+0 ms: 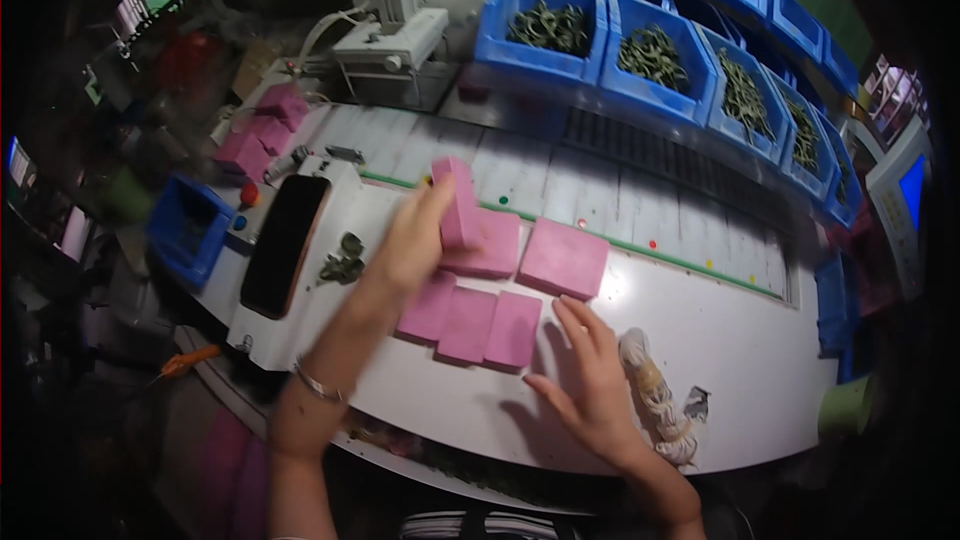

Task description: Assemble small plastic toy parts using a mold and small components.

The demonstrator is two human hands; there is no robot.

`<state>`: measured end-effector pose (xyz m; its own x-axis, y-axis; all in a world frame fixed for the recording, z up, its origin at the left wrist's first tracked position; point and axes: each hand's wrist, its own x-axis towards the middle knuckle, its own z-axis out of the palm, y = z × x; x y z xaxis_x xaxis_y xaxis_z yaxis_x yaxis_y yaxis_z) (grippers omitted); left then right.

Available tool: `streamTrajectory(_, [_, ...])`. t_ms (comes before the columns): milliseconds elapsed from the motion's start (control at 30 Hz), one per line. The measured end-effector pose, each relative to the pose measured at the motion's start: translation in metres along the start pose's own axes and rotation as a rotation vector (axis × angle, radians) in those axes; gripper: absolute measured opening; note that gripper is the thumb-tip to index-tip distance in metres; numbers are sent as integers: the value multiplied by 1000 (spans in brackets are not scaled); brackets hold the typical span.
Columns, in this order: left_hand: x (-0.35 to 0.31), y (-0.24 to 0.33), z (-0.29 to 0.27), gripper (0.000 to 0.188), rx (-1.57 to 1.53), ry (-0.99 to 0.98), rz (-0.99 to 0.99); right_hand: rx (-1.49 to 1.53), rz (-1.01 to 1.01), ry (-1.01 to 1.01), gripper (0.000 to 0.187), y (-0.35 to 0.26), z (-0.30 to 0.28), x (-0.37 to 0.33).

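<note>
My left hand (408,242) grips a pink block (459,205), holding it on edge above the white work surface (690,325). Right behind that hand lies a flat pink block (497,243), partly hidden, with a larger pink block (563,258) to its right. Nearer to me, three smaller pink blocks (467,324) sit side by side in a row. My right hand (600,395) is empty, its thumb and fingers apart, just right of that row and close to the larger block's front edge.
A dark phone (287,245) and a clump of small dark-green pieces (343,260) lie left. A tied white bundle (655,395) lies right. Blue bins (545,30) of greenish pieces line the back. More pink blocks (245,153) stand far left, near a small blue bin (190,230).
</note>
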<state>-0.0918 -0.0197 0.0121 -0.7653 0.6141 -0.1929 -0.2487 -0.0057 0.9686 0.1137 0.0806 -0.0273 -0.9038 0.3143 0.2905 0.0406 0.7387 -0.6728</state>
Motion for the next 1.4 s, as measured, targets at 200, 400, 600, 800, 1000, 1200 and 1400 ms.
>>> streamTrajectory(200, [143,20,-123,39,980,500,331,-123,-56,-100,75,-3,23,-1])
streamTrajectory(400, [172,16,-131,40,1253,558,311,25,-31,-83,76,6,29,3])
streamTrajectory(600, [77,11,-44,33,1154,130,735,238,-20,74,84,1,20,13])
streamTrajectory(800, [-74,-13,43,68,883,-558,54,209,-219,250,88,-10,7,0])
streamTrajectory(1000, [-89,-49,65,44,248,-511,-141,54,-248,424,72,-13,12,-18])
streamTrajectory(1200, [-98,-66,80,46,-154,-377,-145,-49,-226,474,68,-5,10,-31])
streamTrajectory(1400, [-90,-60,91,67,-306,-180,-261,-91,-199,562,58,-16,-10,-41])
